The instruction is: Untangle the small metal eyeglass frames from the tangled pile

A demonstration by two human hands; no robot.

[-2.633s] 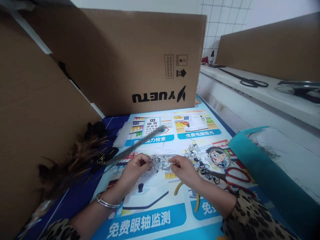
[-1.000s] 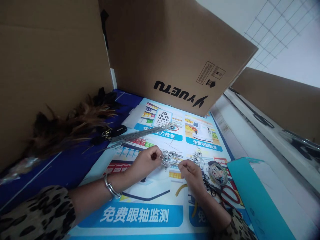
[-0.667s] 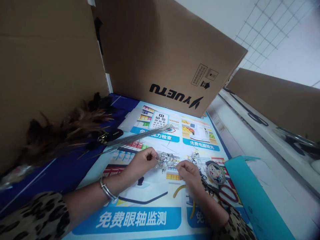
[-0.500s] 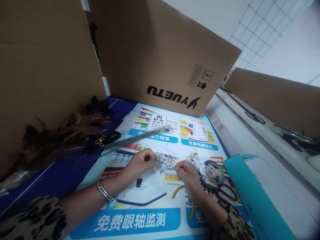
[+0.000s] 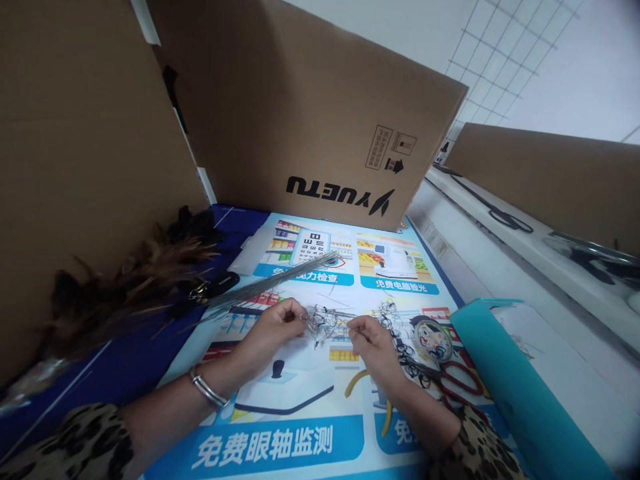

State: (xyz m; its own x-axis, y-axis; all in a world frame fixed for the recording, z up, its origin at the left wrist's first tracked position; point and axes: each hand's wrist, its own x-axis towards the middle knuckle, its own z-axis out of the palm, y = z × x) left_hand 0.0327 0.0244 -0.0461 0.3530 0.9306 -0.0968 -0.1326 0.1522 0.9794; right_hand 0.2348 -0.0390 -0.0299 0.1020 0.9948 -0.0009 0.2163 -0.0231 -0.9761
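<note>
Wires (image 5: 323,321) sit tangled between left hand (image 5: 275,327) and right hand (image 5: 375,343), forearms (image 5: 170,412) angling forward and inward. Thumb against forefinger, the left pinches the wires' nearest edge; the right, knuckles up, is drawn narrow beside them, any hold unclear. Scissors (image 5: 436,373) lie right of the right hand.

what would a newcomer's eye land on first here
Probably the big cardboard panel standing at the back, with upside-down black YUETU lettering. Next, the silvery tangle of wire at the centre, between the left hand, which seems to pinch its edge, and the right hand. Brown feathers lie at the left, and a teal box stands at the right.
</note>
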